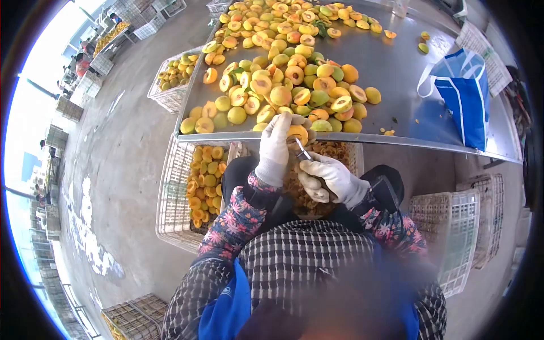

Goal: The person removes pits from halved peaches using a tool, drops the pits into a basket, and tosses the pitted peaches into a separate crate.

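My left hand [275, 150], in a white glove, grips a halved yellow peach [298, 134] at the table's front edge. In my right hand [333, 178], also gloved, is a small metal pitting tool [304, 149] whose tip meets the peach half; its exact tip shape is hard to make out. Just beyond my hands lies a large heap of halved yellow peaches [281, 95], several with pits showing, on the metal table [391, 73]. Beneath my hands a crate of brownish scraps [306, 190] sits between my knees.
To the left, a white crate [170, 209] holds peach halves; another full crate [169, 97] stands beside the table. A blue and white bag [462, 99] rests on the table's right. Stacked crates [447, 226] stand at lower right. Other people work far left.
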A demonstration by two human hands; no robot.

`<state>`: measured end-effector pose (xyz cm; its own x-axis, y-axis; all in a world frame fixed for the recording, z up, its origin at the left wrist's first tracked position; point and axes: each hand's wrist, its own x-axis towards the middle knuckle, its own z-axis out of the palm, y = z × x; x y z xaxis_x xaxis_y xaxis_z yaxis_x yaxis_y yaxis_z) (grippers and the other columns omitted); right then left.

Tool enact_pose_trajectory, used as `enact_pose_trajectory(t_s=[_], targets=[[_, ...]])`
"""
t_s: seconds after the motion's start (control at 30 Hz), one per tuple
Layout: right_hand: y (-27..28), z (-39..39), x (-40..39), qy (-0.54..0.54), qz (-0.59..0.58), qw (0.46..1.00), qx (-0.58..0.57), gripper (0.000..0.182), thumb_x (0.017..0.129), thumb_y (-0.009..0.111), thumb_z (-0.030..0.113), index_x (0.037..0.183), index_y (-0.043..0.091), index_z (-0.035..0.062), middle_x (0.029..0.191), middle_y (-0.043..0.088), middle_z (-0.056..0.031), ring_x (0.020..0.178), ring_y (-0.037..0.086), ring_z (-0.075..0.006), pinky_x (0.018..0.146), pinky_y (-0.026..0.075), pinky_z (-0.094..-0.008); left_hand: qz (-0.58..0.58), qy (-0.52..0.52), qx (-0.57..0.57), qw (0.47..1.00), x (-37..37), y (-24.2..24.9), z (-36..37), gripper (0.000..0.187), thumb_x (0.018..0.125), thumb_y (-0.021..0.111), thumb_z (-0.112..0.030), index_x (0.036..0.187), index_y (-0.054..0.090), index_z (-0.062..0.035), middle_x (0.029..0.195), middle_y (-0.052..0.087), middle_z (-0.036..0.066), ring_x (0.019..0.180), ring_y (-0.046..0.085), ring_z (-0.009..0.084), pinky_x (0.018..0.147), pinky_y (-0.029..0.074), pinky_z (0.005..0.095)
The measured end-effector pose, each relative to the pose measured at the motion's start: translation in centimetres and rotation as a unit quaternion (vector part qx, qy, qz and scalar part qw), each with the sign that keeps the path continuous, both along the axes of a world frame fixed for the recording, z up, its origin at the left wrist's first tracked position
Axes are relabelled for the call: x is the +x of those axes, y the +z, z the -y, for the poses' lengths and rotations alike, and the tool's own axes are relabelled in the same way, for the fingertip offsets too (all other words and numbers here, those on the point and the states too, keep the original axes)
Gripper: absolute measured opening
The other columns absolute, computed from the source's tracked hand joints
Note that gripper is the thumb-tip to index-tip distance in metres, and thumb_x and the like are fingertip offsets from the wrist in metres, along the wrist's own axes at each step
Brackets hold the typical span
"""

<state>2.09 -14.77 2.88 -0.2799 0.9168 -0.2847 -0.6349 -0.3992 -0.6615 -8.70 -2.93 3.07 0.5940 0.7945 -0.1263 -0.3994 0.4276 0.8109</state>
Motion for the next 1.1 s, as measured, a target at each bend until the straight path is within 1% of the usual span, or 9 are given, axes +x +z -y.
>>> enact_pose_trajectory(t_s=[0.23, 0.33, 0.43, 0.57, 0.67, 0.7, 0.77, 0.87, 1.1], targets=[[-1.6, 1.6, 0.4, -0.015, -0.153, 0.988, -0.011, 0.024, 0.103, 0.045, 0.030, 0.102, 0.052, 0.0068, 0.060, 0.044, 0.0008, 0.040, 0.040, -0.0103, 0.037, 0.030, -0.0254, 0.015, -0.041, -0.113, 0.993, 1.0, 0.0, 1.0, 0.037, 0.098, 0.054, -0.038, 0.106, 0.059, -0.0020, 0.096, 0.066, 0.013, 0.080, 0.066, 0.0263, 0.074, 0.056, 0.0385], [-1.8, 3.0, 1.3, 0.021, -0.188, 0.982, -0.006, 0.026, 0.103, 0.044, 0.031, 0.102, 0.052, 0.0060, 0.058, 0.041, 0.0021, 0.039, 0.038, -0.0097, 0.036, 0.030, -0.0246, -0.121, -0.116, 0.108, 0.980, 0.3, 0.4, 0.9, 0.032, 0.100, 0.053, -0.032, 0.095, 0.066, -0.0031, 0.090, 0.069, 0.007, 0.077, 0.066, 0.0171, 0.070, 0.054, 0.0297], [-1.1, 5.5, 2.5, 0.054, -0.166, 0.985, 0.003, 0.024, 0.103, 0.045, 0.028, 0.104, 0.053, 0.0050, 0.057, 0.041, 0.0023, 0.039, 0.039, -0.0091, 0.036, 0.032, -0.0224, -0.158, -0.008, 0.240, 0.958, -1.6, -1.3, -1.4, 0.030, 0.097, 0.058, -0.029, 0.093, 0.069, -0.0014, 0.086, 0.071, 0.007, 0.077, 0.065, 0.0147, 0.070, 0.051, 0.0280], [-1.3, 7.3, 3.8, 0.049, 0.290, 0.955, -0.045, 0.022, 0.102, 0.049, 0.026, 0.108, 0.052, 0.0047, 0.066, 0.048, 0.0014, 0.050, 0.047, -0.0075, 0.046, 0.038, -0.0218, -0.427, 0.164, 0.395, 0.797, -9.5, -2.8, -7.8, 0.026, 0.089, 0.066, -0.026, 0.098, 0.070, -0.0018, 0.089, 0.072, 0.014, 0.081, 0.067, 0.0210, 0.076, 0.051, 0.0334], [-4.4, 8.1, 3.5, 0.057, 0.617, 0.784, 0.029, 0.035, 0.097, 0.053, 0.026, 0.123, 0.047, 0.0034, 0.079, 0.063, -0.0172, 0.067, 0.063, -0.0317, 0.062, 0.049, -0.0394, -0.617, 0.230, 0.585, 0.474, -13.8, -2.8, -10.7, 0.034, 0.085, 0.068, -0.036, 0.103, 0.070, -0.0074, 0.094, 0.069, 0.014, 0.095, 0.063, 0.0341, 0.086, 0.049, 0.0431], [-4.7, 8.1, 3.2, 0.037, 0.706, 0.701, 0.090, 0.039, 0.096, 0.054, 0.026, 0.126, 0.045, 0.0033, 0.082, 0.064, -0.0219, 0.072, 0.065, -0.0376, 0.066, 0.050, -0.0434, -0.612, 0.203, 0.555, 0.526, -13.4, -2.4, -10.8, 0.036, 0.085, 0.067, -0.039, 0.103, 0.070, -0.0078, 0.095, 0.069, 0.014, 0.095, 0.064, 0.0339, 0.086, 0.049, 0.0430], [-4.9, 7.7, 3.1, 0.051, 0.699, 0.711, 0.058, 0.048, 0.092, 0.056, 0.024, 0.133, 0.041, 0.0032, 0.096, 0.063, -0.0306, 0.088, 0.062, -0.0464, 0.077, 0.048, -0.0512, -0.593, 0.145, 0.488, 0.624, -11.1, -1.5, -10.9, 0.040, 0.085, 0.065, -0.044, 0.102, 0.070, -0.0086, 0.096, 0.069, 0.015, 0.095, 0.064, 0.0336, 0.086, 0.048, 0.0427], [-5.0, 6.9, 2.9, 0.036, 0.718, 0.690, 0.084, 0.049, 0.092, 0.055, 0.022, 0.135, 0.040, 0.0040, 0.100, 0.063, -0.0287, 0.090, 0.062, -0.0442, 0.078, 0.049, -0.0503, -0.693, -0.092, 0.403, 0.591, -5.8, 0.4, -10.3, 0.054, 0.088, 0.056, -0.056, 0.110, 0.067, -0.0077, 0.108, 0.069, 0.015, 0.106, 0.063, 0.0318, 0.090, 0.048, 0.0406], [-5.4, 6.6, 3.3, -0.024, 0.733, 0.664, 0.144, 0.050, 0.092, 0.054, 0.020, 0.138, 0.041, 0.0060, 0.110, 0.063, -0.0248, 0.096, 0.061, -0.0427, 0.082, 0.049, -0.0485, -0.573, -0.077, 0.429, 0.694, -4.2, -4.6, -12.4, 0.071, 0.086, 0.063, -0.053, 0.134, 0.049, -0.0034, 0.111, 0.067, 0.019, 0.108, 0.063, 0.0340, 0.096, 0.047, 0.0405]])
